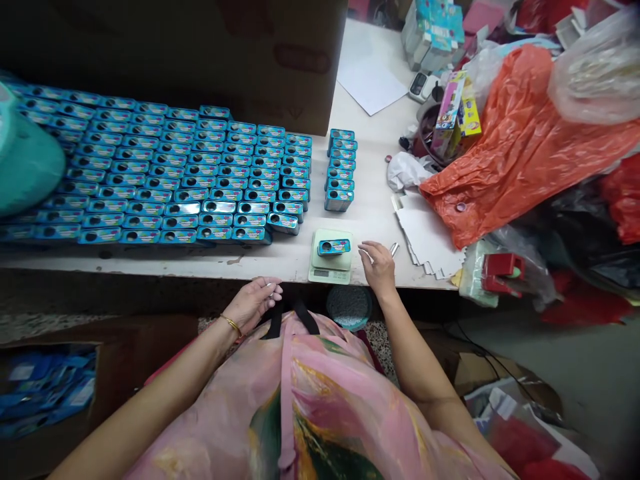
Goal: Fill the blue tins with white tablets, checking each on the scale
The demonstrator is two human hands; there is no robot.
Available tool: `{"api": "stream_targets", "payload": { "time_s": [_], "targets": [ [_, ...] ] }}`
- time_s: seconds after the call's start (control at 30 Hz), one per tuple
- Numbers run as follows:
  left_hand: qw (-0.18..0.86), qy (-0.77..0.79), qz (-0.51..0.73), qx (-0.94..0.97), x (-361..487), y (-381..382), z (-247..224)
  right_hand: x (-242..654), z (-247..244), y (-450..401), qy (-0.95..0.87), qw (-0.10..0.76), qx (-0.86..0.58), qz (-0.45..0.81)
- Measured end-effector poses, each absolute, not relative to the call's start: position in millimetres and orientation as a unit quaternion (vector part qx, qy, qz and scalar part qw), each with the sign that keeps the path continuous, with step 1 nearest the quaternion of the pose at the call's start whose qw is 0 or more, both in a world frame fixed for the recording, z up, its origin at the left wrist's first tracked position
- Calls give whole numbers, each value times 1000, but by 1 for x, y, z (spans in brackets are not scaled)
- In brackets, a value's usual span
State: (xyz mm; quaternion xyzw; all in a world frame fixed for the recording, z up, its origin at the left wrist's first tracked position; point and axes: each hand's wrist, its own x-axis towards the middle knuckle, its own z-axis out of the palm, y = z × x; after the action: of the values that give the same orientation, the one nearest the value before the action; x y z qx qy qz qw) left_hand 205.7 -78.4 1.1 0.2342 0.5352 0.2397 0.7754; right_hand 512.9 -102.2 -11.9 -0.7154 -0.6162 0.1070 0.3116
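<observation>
A small blue tin [334, 247] with a dark round hole in its top rests on a pale green digital scale [330, 275] near the table's front edge. Just right of the scale, my right hand [377, 265] hovers over the table, fingers apart and slightly curled, holding nothing. My left hand [255, 301], with a gold bangle at the wrist, is in front of the table edge, its thumb and fingers pinched on a small whitish item [271, 287] too small to name. A short column of similar tins [340, 199] stands behind the scale.
Many rows of blue tins [190, 180] cover the left of the table before a large cardboard box [200, 60]. A teal container [27, 157] stands far left. White cards [430, 233], an orange bag [505, 147] and a red device [503, 270] lie right. Below is a round tub [349, 305].
</observation>
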Motion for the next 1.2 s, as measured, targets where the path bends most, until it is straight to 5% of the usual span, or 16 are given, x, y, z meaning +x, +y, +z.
{"api": "stream_targets", "payload": {
  "time_s": [0.1, 0.27, 0.43, 1.2],
  "targets": [
    [702, 570, 178, 389, 210, -69, -2, 512, -17, -108, -614, 306, -719, 112],
    [423, 484, 35, 765, 246, -34, 12, 508, -25, -117, -612, 300, -721, 125],
    [283, 402, -40, 870, 309, -4, 31, 504, -29, -130, -605, 304, -723, 135],
    [141, 313, -75, 936, 345, 7, 8, 518, -36, -161, -578, 319, -733, 163]
  ]
}}
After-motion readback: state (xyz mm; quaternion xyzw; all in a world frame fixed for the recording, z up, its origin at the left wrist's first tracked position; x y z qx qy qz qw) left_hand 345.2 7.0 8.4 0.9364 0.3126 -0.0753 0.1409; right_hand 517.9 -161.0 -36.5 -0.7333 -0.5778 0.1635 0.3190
